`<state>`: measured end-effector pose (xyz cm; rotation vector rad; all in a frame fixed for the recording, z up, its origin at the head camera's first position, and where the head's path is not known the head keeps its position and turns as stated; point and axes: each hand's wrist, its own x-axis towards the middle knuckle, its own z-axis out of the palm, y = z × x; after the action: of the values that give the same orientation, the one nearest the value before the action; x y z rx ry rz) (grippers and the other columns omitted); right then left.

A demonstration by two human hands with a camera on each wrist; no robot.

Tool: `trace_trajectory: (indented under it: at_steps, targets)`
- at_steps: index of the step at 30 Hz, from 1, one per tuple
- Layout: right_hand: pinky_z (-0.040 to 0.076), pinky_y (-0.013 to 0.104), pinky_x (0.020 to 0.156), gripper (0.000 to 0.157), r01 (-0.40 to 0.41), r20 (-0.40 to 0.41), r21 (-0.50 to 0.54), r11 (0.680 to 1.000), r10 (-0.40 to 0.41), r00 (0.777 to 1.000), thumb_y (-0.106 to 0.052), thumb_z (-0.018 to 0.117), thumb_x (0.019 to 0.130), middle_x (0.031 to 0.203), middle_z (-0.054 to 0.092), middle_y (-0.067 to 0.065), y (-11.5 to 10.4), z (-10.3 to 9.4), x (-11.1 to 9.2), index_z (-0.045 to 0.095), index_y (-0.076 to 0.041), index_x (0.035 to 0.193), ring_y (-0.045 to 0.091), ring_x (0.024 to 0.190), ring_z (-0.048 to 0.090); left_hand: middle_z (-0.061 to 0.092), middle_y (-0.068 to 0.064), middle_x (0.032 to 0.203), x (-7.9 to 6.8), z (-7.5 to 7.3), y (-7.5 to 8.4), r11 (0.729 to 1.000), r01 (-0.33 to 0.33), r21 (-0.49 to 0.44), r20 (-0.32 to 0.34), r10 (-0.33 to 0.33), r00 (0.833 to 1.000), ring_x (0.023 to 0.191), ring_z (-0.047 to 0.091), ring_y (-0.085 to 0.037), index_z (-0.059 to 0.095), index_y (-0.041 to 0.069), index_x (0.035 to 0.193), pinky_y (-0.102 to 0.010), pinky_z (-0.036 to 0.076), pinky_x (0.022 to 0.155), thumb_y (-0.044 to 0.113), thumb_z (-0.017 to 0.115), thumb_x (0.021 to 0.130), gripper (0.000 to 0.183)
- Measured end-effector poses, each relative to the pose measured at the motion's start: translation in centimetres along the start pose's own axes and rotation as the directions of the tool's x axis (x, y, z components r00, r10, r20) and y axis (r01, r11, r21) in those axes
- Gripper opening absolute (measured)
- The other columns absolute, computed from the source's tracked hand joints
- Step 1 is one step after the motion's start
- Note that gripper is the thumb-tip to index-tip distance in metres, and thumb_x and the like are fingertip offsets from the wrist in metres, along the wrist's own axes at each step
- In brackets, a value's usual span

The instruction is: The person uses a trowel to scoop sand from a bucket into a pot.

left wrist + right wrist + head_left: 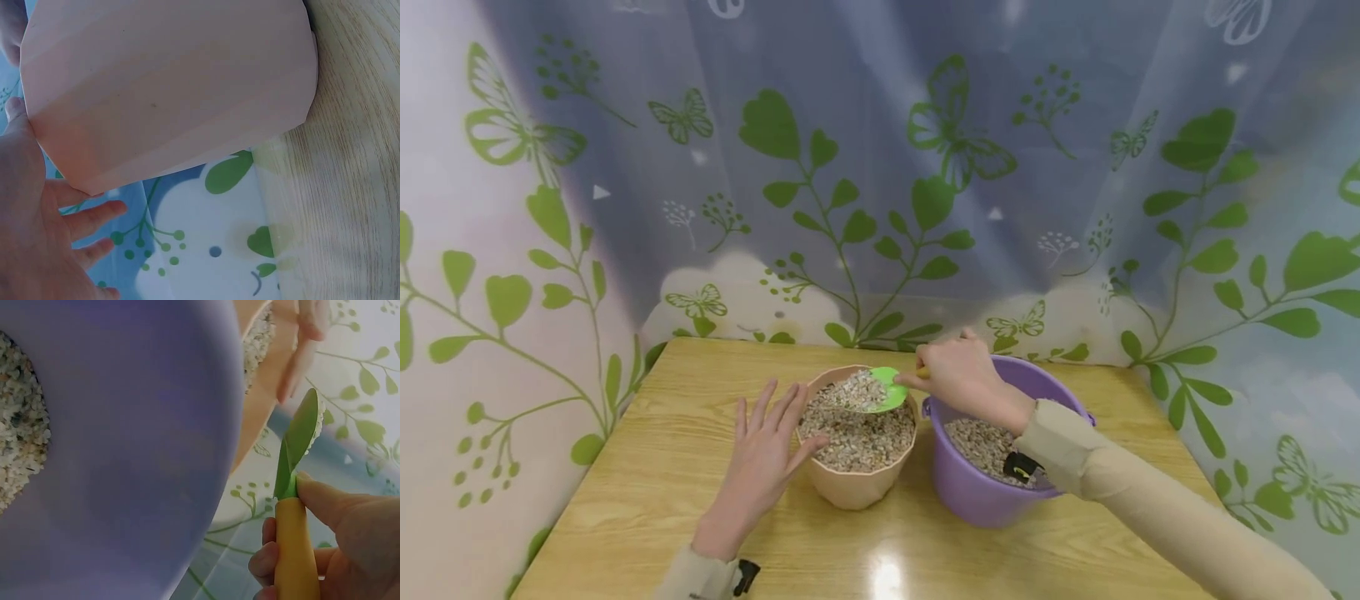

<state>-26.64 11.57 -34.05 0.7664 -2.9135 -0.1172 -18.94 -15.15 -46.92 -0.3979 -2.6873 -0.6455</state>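
Observation:
My right hand (966, 375) grips the yellow handle (292, 550) of a small green shovel (299, 434). Pale gravel (859, 390) lies heaped on the shovel's blade, which is held over a peach-coloured faceted pot (850, 486). More gravel fills that pot to near its rim. Fingers spread, my left hand (763, 450) rests at the pot's left rim; the left wrist view has its thumb and fingers along the pot's edge. Under my right forearm stands a purple bucket (977, 492), partly filled with the same gravel (22, 425).
Both containers stand side by side on a wooden table (685, 417), bucket to the right of the pot. Close behind the table's back edge hangs a curtain (857, 250) printed with leaves and butterflies. The bucket's high wall lies below my right wrist.

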Motion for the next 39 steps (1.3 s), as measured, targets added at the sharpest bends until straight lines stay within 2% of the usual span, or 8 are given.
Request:
trace_trajectory:
  at_steps: [8, 10, 16, 20, 25, 32, 36, 39]
  targets:
    - [0.045, 0.037, 0.087, 0.056, 0.052, 0.032, -0.233, 0.971, -0.045, 0.998, -0.067, 0.06, 0.091, 0.058, 0.054, -0.004, -2.8, 0.4, 2.1, 0.055, -0.019, 0.061, 0.014, 0.063, 0.055, 0.039, -0.017, 0.159, -0.1, -0.1, 0.0, 1.0, -0.006, 0.008, -0.004, 0.006, 1.0, 0.154, 0.014, -0.039, 0.036, 0.005, 0.157, -0.069, 0.0, 0.12, 0.058, 0.055, 0.098, 0.081]
    - [0.044, 0.035, 0.083, 0.057, 0.069, 0.025, -0.255, 0.965, -0.065, 0.998, -0.067, 0.061, 0.091, 0.059, 0.055, -0.004, -3.3, 0.5, 2.5, 0.056, -0.019, 0.061, 0.014, 0.064, 0.057, 0.04, -0.017, 0.159, 0.0, -0.1, 0.0, 1.0, -0.01, 0.014, -0.008, 0.01, 1.0, 0.154, 0.014, -0.039, 0.035, 0.006, 0.157, -0.068, 0.0, 0.12, 0.058, 0.054, 0.098, 0.081]
    - [0.045, 0.035, 0.093, 0.057, 0.101, 0.041, -0.31, 0.945, -0.093, 0.995, -0.068, 0.061, 0.09, 0.067, 0.064, -0.005, -4.5, 0.5, 3.3, 0.056, -0.02, 0.058, 0.013, 0.073, 0.062, 0.042, -0.018, 0.157, -0.1, 0.0, -0.1, 0.999, -0.025, 0.024, -0.025, 0.026, 0.999, 0.154, 0.016, -0.04, 0.036, 0.006, 0.157, -0.069, 0.002, 0.12, 0.061, 0.053, 0.097, 0.083]
    - [0.043, 0.033, 0.085, 0.059, 0.115, 0.014, -0.362, 0.925, -0.118, 0.993, -0.069, 0.062, 0.088, 0.068, 0.063, -0.005, -4.9, 0.6, 3.5, 0.052, -0.02, 0.057, 0.013, 0.071, 0.059, 0.044, -0.018, 0.155, -0.1, 0.1, -0.1, 0.999, -0.031, 0.025, -0.044, 0.032, 0.999, 0.153, 0.018, -0.041, 0.039, 0.006, 0.155, -0.071, 0.005, 0.119, 0.062, 0.051, 0.098, 0.081]
    - [0.043, 0.032, 0.081, 0.061, 0.099, -0.042, -0.393, 0.914, -0.125, 0.991, -0.068, 0.063, 0.088, 0.067, 0.063, -0.004, -4.7, 0.9, 3.9, 0.049, -0.018, 0.056, 0.014, 0.071, 0.058, 0.046, -0.019, 0.154, -0.1, 0.2, -0.1, 0.999, -0.034, 0.025, -0.065, 0.035, 0.997, 0.152, 0.02, -0.042, 0.041, 0.005, 0.154, -0.071, 0.006, 0.119, 0.063, 0.049, 0.098, 0.081]
    - [0.039, 0.031, 0.075, 0.064, 0.066, -0.069, -0.418, 0.906, -0.104, 0.992, -0.066, 0.064, 0.089, 0.058, 0.051, -0.004, -3.6, 1.2, 3.8, 0.042, -0.017, 0.053, 0.014, 0.062, 0.049, 0.043, -0.017, 0.156, 0.0, 0.0, 0.1, 1.0, -0.01, 0.019, -0.029, 0.011, 1.0, 0.153, 0.016, -0.039, 0.038, 0.007, 0.156, -0.069, 0.003, 0.12, 0.059, 0.055, 0.097, 0.08]
    - [0.036, 0.03, 0.075, 0.067, 0.031, -0.07, -0.477, 0.879, -0.074, 0.995, -0.067, 0.064, 0.087, 0.056, 0.041, -0.004, -2.9, 0.8, 3.7, 0.038, -0.016, 0.053, 0.014, 0.059, 0.038, 0.044, -0.017, 0.156, 0.0, 0.0, 0.0, 1.0, -0.009, 0.018, -0.025, 0.01, 1.0, 0.153, 0.017, -0.04, 0.038, 0.006, 0.156, -0.069, 0.002, 0.12, 0.057, 0.058, 0.097, 0.08]
    - [0.034, 0.029, 0.074, 0.066, 0.015, -0.085, -0.53, 0.848, -0.071, 0.994, -0.066, 0.066, 0.086, 0.056, 0.04, -0.003, -2.6, 0.5, 3.4, 0.038, -0.015, 0.053, 0.015, 0.06, 0.033, 0.045, -0.018, 0.155, -0.1, 0.0, 0.0, 1.0, -0.011, 0.008, -0.029, 0.011, 1.0, 0.153, 0.016, -0.04, 0.038, 0.006, 0.156, -0.07, 0.002, 0.12, 0.056, 0.059, 0.097, 0.08]
